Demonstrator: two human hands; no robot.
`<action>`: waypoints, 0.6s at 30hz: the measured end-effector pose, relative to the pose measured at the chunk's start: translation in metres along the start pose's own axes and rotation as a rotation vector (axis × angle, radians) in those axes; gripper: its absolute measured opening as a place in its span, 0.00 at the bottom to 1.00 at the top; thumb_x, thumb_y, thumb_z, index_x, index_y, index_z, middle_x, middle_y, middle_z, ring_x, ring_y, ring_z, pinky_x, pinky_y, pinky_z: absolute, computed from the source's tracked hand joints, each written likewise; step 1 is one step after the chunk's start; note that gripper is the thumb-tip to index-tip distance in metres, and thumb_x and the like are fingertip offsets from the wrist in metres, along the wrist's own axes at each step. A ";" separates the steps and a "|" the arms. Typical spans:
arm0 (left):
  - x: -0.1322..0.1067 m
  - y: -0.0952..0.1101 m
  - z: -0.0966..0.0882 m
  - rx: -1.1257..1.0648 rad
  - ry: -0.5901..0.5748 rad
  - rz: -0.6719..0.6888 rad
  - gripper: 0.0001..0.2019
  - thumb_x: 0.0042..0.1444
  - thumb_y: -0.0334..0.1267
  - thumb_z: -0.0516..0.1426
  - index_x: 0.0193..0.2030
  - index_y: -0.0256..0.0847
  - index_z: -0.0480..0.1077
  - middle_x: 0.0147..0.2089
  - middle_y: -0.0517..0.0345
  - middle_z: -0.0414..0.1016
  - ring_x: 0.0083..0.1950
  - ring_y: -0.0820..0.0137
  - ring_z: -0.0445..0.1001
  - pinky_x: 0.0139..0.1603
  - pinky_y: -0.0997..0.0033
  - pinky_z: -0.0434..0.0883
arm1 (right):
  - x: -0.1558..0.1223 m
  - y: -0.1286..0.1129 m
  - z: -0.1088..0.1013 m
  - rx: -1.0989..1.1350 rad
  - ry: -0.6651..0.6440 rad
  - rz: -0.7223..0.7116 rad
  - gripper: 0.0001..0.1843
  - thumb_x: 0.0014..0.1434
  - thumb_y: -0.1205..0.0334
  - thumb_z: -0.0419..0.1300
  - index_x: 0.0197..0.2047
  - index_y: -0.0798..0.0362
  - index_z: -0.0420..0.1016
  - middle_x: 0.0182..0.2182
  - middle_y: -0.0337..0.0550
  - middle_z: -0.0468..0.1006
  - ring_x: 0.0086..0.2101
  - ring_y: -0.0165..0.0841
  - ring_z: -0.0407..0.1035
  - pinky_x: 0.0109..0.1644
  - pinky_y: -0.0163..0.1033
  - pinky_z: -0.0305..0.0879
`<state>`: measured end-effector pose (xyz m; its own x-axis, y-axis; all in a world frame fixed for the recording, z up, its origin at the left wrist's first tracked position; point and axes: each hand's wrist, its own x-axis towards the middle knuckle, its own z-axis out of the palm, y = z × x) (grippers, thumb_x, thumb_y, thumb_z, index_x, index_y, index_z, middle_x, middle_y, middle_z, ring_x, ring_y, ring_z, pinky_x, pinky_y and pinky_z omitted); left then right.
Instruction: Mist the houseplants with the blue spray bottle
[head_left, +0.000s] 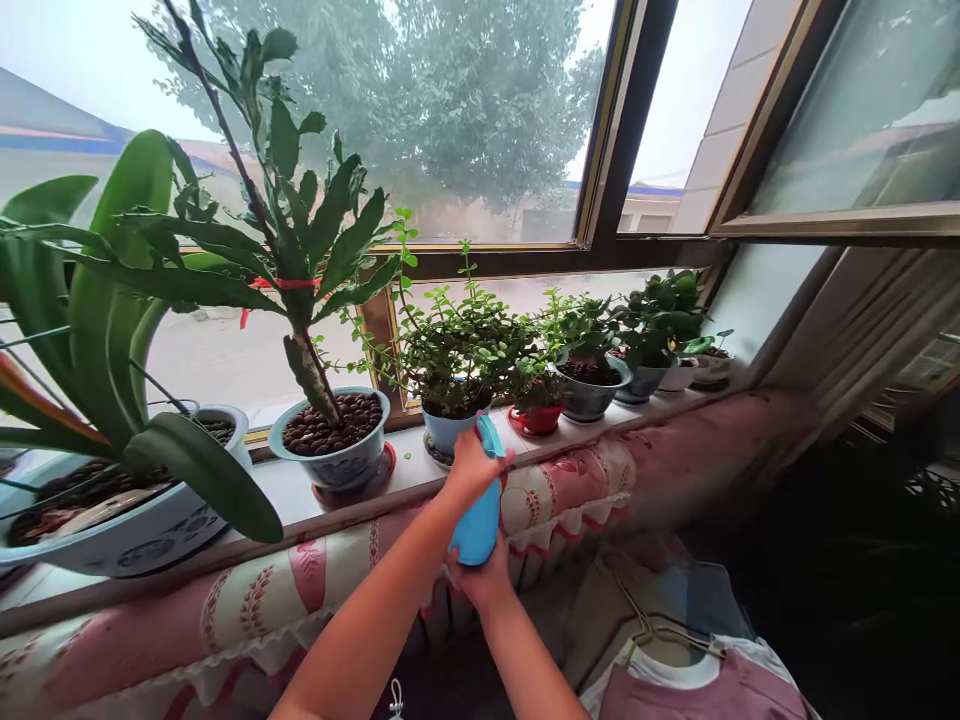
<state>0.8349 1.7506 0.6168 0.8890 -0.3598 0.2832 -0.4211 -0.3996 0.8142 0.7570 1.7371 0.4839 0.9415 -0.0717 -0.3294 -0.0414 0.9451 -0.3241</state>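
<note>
A blue spray bottle (478,528) is held upright between both hands, in front of the plants on the sill. My left hand (474,466) is wrapped round its neck, just under the lighter blue spray head (490,437). Low down, my right hand (487,580) grips the bottle near its base; part of its fingers is hidden. Right behind the bottle stands a small-leaved green plant (465,350) in a light blue pot (448,432). A red pot (536,420) with a similar plant is to its right.
Left along the white windowsill (420,470) are a tall cactus-like plant (296,250) and a broad-leaved plant (120,290). More pots line the right, including a grey pot (592,395). A cloth-covered radiator (315,580) runs below; clothes (697,685) hang at lower right.
</note>
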 end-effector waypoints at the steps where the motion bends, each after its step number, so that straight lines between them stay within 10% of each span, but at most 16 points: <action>1: -0.001 -0.001 0.000 0.010 -0.006 -0.007 0.21 0.44 0.40 0.64 0.45 0.38 0.67 0.49 0.45 0.74 0.54 0.56 0.71 0.53 0.62 0.66 | 0.000 0.002 0.001 0.030 0.017 0.031 0.22 0.60 0.45 0.44 0.35 0.49 0.73 0.32 0.44 0.81 0.33 0.37 0.75 0.28 0.39 0.68; 18: -0.005 -0.001 0.005 0.023 0.099 -0.107 0.15 0.50 0.43 0.59 0.41 0.36 0.70 0.45 0.41 0.76 0.51 0.51 0.73 0.52 0.54 0.66 | 0.002 -0.012 0.003 -0.025 0.028 0.020 0.21 0.57 0.44 0.49 0.34 0.49 0.75 0.31 0.46 0.81 0.29 0.37 0.72 0.21 0.34 0.58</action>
<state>0.8298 1.7485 0.6114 0.9420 -0.2299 0.2446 -0.3258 -0.4512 0.8308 0.7605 1.7269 0.4897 0.9306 -0.0623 -0.3607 -0.0687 0.9382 -0.3391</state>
